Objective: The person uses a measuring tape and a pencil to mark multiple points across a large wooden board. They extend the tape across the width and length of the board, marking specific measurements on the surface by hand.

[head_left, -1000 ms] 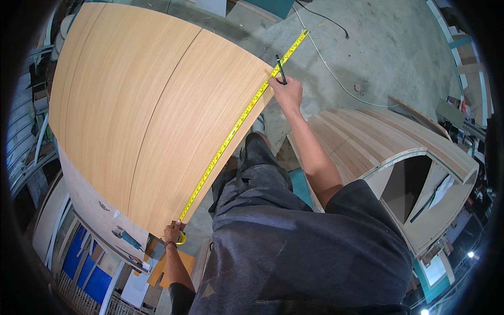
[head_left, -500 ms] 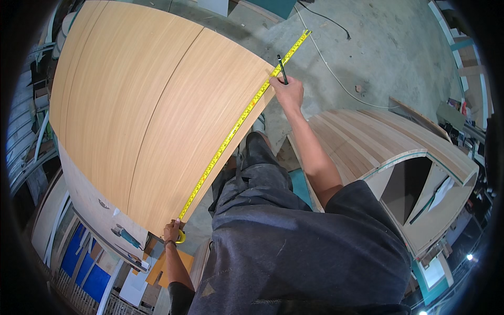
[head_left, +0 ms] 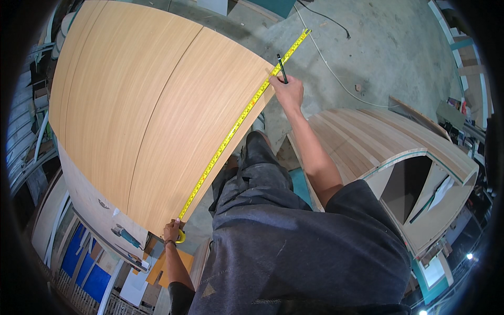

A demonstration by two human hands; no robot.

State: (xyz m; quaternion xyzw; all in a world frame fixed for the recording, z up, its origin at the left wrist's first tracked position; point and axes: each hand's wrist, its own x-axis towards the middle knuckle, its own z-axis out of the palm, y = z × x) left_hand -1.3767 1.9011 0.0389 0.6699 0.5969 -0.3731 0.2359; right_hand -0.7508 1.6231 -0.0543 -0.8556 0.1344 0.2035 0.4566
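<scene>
A large light-wood panel (head_left: pixel 178 100) with thin dark grooves lies in front of me. Along its near right edge stretches the yellow blade of a tape measure (head_left: pixel 227 137); its far end sticks out past the panel's corner, over the floor. At the near corner, my left hand (head_left: pixel 171 230) is closed on the tape measure, whose yellow case shows partly beside the fingers. Up at the far corner, my right hand (head_left: pixel 290 94) pinches the blade against the panel's edge. A dark pencil (head_left: pixel 282 69) rises from that same hand, held between its fingers.
To my right stands a curved piece of slatted wood furniture (head_left: pixel 362 139) with an open end. A green power tool (head_left: pixel 126 235) rests on a pale surface at the lower left. A white cable (head_left: pixel 336 76) and a black cord (head_left: pixel 331 20) cross the concrete floor.
</scene>
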